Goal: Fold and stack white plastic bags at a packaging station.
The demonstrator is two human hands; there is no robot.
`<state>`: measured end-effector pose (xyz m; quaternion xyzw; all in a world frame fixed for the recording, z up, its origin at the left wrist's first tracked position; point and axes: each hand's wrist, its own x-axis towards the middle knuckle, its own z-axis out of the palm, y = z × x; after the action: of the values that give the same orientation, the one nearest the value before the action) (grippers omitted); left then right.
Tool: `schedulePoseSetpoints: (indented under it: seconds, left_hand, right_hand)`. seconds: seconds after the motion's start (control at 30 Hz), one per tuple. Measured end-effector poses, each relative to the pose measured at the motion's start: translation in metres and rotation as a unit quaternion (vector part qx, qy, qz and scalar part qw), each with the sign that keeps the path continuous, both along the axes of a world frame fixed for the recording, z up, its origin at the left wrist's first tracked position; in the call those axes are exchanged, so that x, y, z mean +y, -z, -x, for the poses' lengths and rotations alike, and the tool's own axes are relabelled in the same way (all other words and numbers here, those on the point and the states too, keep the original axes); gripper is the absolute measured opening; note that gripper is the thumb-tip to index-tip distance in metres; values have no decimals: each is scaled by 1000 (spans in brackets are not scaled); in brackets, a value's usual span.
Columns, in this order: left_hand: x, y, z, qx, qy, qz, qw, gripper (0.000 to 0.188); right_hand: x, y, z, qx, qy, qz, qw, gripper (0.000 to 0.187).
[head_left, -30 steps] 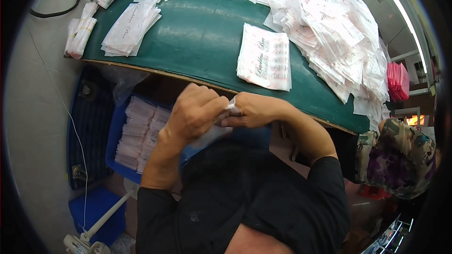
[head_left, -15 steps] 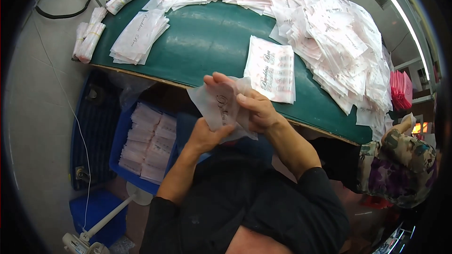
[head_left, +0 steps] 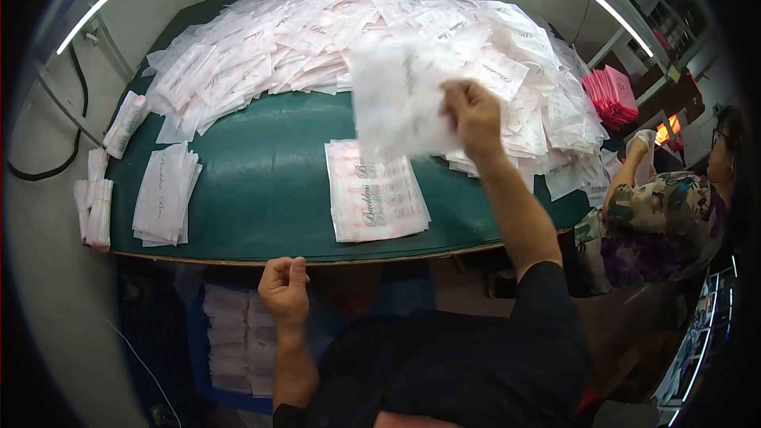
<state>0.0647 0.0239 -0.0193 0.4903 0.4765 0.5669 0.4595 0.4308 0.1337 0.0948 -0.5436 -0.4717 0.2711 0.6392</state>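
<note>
In the head view, the right hand is raised over the table at the right of centre and holds a translucent white plastic bag by its right side, thumb and fingers pinching the film together. The bag is blurred, with dark script faintly showing through; it hangs in front of the large heap of similar bags, and its lower edge overlaps the top of the neat bag stack in the picture, though whether the two touch cannot be told. The left hand is at the near edge of the green-covered table, its fingers curled in toward the palm and the thumb pointing up beside them; whether it touches the edge is unclear. The heap curves along the back of the table and down its right side, many bags overlapping at odd angles. The neat stack lies flat near the front edge, printed face up, with green surface between it and a smaller, slightly fanned bag stack on the left. Beyond that, at the table's left end, are banded bag bundles. Below the table, a blue bin holds packed rows of pale bags. Past the heap on the right are pink packages, and near them is a co-worker in a camouflage-patterned top.
</note>
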Motion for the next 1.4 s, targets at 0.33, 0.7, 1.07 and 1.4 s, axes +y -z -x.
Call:
schedulePoseSetpoints:
  seconds: [0.33, 0.7, 1.07, 1.4]
  left_hand:
    - [76, 7, -105, 428, 48, -250, 867, 41]
    - [78, 41, -97, 207, -18, -12, 978, 36]
    - [8, 16, -53, 164, -25, -185, 969, 13]
    - [-79, -7, 54, 109, 48, -104, 987, 18]
  right_hand:
    - [64, 80, -32, -412, -81, -53, 906, 52]
    - [-36, 153, 21, -477, -274, -38, 834, 52]
    - [-86, 60, 116, -563, -139, -249, 776, 42]
    - [-140, 51, 181, -437, -360, -102, 818, 13]
